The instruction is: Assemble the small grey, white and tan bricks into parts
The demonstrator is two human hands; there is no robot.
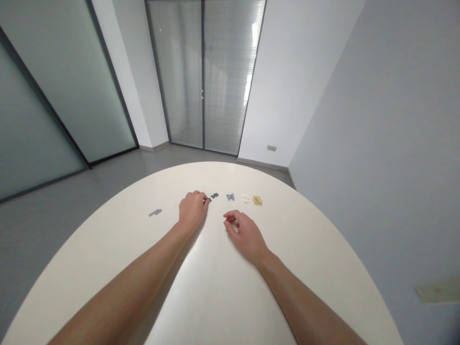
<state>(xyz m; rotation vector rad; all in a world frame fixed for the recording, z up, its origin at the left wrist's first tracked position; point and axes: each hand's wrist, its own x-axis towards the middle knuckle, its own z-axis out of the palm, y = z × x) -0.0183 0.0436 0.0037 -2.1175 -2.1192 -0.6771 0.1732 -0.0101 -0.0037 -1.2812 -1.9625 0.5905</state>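
Note:
On a white round table [223, 297], my left hand [192, 209] is closed, thumb and forefinger pinched at a small dark grey piece [210, 200]. Just beyond those fingertips lies a group of dark grey pieces [214, 195]. My right hand [247, 235] rests nearer to me, fingers curled and a gap between thumb and forefinger; I see nothing held in it. Past it, blue-grey pieces [230, 197], small white pieces [245, 198] and a yellowish piece with things on it [258, 201] lie in a row. Their exact kinds are too small to make out.
Left of my left hand lie flat grey pieces [155, 212]. The table's curved far edge [212, 162] runs behind the row. Beyond stand a glass partition with blinds [226, 86], frosted panels [64, 72] on the left and a grey-white wall [388, 143] on the right.

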